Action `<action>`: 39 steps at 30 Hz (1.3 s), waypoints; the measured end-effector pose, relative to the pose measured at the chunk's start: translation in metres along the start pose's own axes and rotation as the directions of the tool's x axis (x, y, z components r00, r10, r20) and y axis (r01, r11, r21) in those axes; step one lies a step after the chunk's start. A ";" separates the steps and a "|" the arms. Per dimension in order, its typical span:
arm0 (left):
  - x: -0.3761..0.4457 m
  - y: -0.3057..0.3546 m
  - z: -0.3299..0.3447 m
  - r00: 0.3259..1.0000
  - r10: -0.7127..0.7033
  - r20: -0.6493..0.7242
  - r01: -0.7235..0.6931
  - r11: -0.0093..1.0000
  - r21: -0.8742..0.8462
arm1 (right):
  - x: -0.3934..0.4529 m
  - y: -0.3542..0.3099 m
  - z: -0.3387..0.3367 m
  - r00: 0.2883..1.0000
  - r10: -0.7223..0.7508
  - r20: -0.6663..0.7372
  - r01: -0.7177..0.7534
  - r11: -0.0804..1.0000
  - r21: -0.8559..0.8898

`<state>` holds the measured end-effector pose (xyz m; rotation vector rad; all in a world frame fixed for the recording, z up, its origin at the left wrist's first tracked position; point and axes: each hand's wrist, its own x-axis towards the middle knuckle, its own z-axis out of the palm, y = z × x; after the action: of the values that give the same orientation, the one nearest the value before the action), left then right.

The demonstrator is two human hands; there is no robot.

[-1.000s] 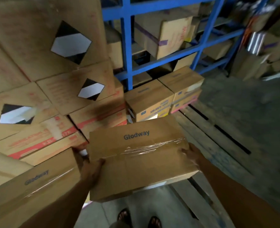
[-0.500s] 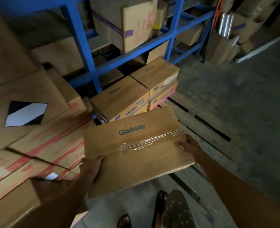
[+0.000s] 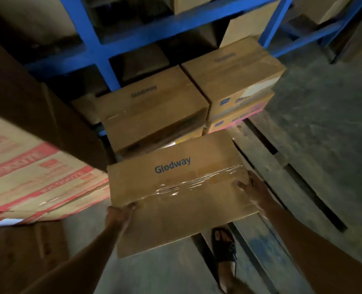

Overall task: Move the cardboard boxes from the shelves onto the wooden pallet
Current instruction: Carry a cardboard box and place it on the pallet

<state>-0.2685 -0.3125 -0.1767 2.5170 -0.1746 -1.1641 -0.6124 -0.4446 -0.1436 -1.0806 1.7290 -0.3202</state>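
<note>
I carry a flat cardboard box [image 3: 175, 192] printed "Glodway", sealed with clear tape, level in front of me. My left hand [image 3: 118, 213] grips its near left corner; my right hand [image 3: 252, 187] clasps its right edge. The box hangs over the near end of the wooden pallet [image 3: 267, 158]. On the pallet beyond it sit a similar Glodway box [image 3: 152, 109] and, to its right, a stack of two boxes [image 3: 235, 77] with blue and pink print.
A blue steel shelf frame [image 3: 103, 52] with more cartons stands behind the pallet. Large cartons with red print [image 3: 31, 179] are stacked at the left. My sandalled foot [image 3: 224, 249] rests by the pallet slats. Bare concrete floor [image 3: 324, 124] lies to the right.
I have stepped closer to the pallet, carrying the box forward; the boxes on the pallet now lie just beyond it. Both hands keep their grip.
</note>
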 end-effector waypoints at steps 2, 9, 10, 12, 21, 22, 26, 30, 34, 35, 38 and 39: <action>0.039 -0.002 0.045 1.000 0.001 0.009 -0.001 1.000 -0.002 | 0.062 0.016 0.005 0.999 -0.027 0.040 0.029 0.999 -0.043; 0.147 -0.019 0.150 0.998 0.056 0.003 -0.056 0.998 0.010 | 0.209 0.089 0.034 0.993 -0.062 0.099 0.070 0.995 -0.077; 0.158 -0.024 0.158 0.999 0.045 0.010 -0.045 0.999 0.008 | 0.223 0.096 0.039 0.991 -0.068 0.112 0.077 0.994 -0.078; 0.178 -0.033 0.172 0.999 0.043 -0.010 -0.043 0.999 0.003 | 0.251 0.108 0.049 0.986 -0.094 0.135 0.109 0.988 -0.111; 0.201 -0.021 0.200 0.986 0.081 -0.147 -0.074 0.996 0.054 | 0.337 0.096 0.068 0.971 -0.181 0.157 0.215 0.947 -0.238; 0.202 -0.020 0.201 0.986 0.083 -0.146 -0.075 0.996 0.058 | 0.339 0.095 0.068 0.973 -0.167 0.160 0.205 0.942 -0.267; 0.199 -0.022 0.202 0.988 0.088 -0.128 -0.077 0.993 0.088 | 0.335 0.093 0.068 0.979 -0.164 0.117 0.201 0.838 -0.507; 0.194 -0.024 0.186 0.993 0.109 -0.051 -0.101 0.985 0.142 | 0.302 0.081 0.075 0.977 -0.161 0.142 0.210 0.581 -0.786; 0.175 -0.026 0.161 0.975 0.223 -0.004 -0.218 0.957 0.193 | 0.256 0.070 0.091 0.954 -0.197 0.225 0.298 0.568 -0.767; 0.167 -0.030 0.154 0.963 0.270 -0.002 -0.263 0.939 0.220 | 0.242 0.068 0.097 0.944 -0.212 0.252 0.330 0.585 -0.741; 0.135 -0.047 0.118 0.922 0.385 -0.036 -0.359 0.888 0.289 | 0.187 0.056 0.129 0.881 -0.276 0.383 0.467 0.630 -0.620; 0.128 -0.055 0.105 0.909 0.414 -0.056 -0.380 0.876 0.297 | 0.168 0.050 0.143 0.849 -0.299 0.435 0.514 0.658 -0.550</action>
<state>-0.2666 -0.3234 -0.3504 2.5996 -0.8402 -0.8690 -0.5270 -0.5091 -0.3428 -1.9455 1.2977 0.2103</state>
